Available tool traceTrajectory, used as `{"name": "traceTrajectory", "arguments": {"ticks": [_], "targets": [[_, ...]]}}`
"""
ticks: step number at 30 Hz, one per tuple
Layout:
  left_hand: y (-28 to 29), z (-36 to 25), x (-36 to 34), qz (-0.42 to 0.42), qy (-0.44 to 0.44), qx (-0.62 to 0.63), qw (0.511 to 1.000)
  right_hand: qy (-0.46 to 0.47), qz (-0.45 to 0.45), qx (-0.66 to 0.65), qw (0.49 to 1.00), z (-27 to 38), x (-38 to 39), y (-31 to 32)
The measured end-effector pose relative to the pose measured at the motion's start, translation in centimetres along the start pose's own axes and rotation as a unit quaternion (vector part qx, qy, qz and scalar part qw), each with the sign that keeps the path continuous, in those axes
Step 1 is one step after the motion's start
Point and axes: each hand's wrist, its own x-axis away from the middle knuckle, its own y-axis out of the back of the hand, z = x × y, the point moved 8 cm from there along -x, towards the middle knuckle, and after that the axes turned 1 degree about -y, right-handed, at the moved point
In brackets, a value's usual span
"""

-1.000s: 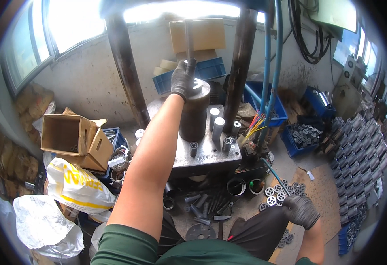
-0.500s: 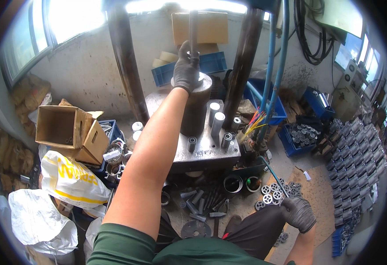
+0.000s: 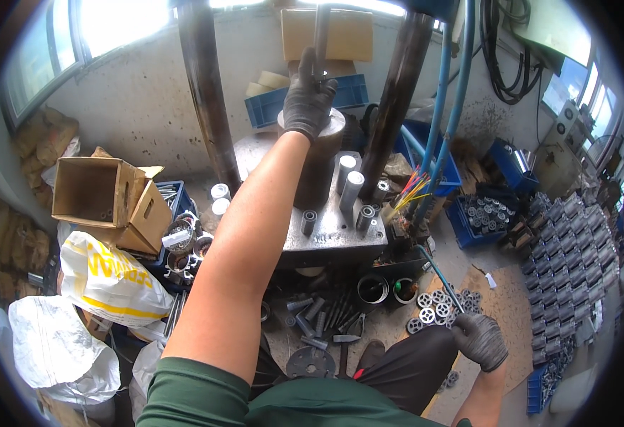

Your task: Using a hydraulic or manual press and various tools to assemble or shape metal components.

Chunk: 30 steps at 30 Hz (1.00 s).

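My left hand (image 3: 310, 103), in a dark grey glove, is raised over the thick steel cylinder (image 3: 319, 167) of the press. Its fingers stand apart on either side of an upright metal rod (image 3: 322, 35); whether the palm touches the rod is hidden. Low on the right, my right hand (image 3: 480, 342), gloved alike, is closed around the end of a thin blue-green lever (image 3: 440, 274). Several short metal tubes (image 3: 352, 190) stand on the steel press table (image 3: 290, 243) beside the cylinder.
Dark pillars (image 3: 208, 99) and blue hoses (image 3: 440, 114) flank the press. Cardboard boxes (image 3: 91, 192) and white sacks (image 3: 112, 281) crowd the left. Spoked metal discs (image 3: 442, 310) lie near my right knee, stacked metal parts (image 3: 572, 263) farther right. A hammer (image 3: 345, 345) lies below.
My left hand's fingers have spread apart at the rod, the thumb now to its right. The right hand keeps its grip on the lever. The whole view has shifted slightly.
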Motion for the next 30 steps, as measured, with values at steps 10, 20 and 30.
{"name": "traceTrajectory", "arguments": {"ticks": [10,20,30], "targets": [[-1.2,3.7,-0.9,-0.029,-0.156,0.052,0.986,-0.016,-0.001,-0.003,1.000,-0.4,0.0,-0.3],[-0.6,-0.1,-0.2,0.054,0.021,-0.194,0.979,0.018,0.015,-0.015,1.000,-0.5,0.1,-0.4],[-0.5,1.5,-0.4,-0.004,-0.012,-0.058,0.998,0.004,-0.066,0.002,0.998,0.1,-0.9,2.4]]}}
